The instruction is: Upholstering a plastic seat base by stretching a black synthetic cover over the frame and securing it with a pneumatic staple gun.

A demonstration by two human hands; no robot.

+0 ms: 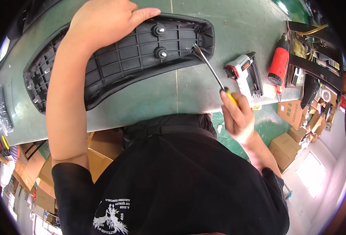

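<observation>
A long black motorcycle-type seat (122, 56) lies underside up on the green worktable, showing a ribbed plastic base with its cover wrapped over the rim. Two round rubber mounts with metal studs stand up from the base. My left hand (102, 21) rests over the far edge, its thumb stretched along the rim; its other fingers are partly hidden. In my right hand (237, 115) is a screwdriver (210, 66) with a yellow and black handle. Its tip touches the base near the right end, beside a small bright staple-like wire (190, 47).
A grey and black staple gun (243, 72) lies right of the seat, and a red heat gun (279, 60) stands beyond it. A black shelf rack (315, 66) holds odds and ends. Cardboard boxes (285, 149) sit below the green table (141, 96). Loose staples dot the tabletop.
</observation>
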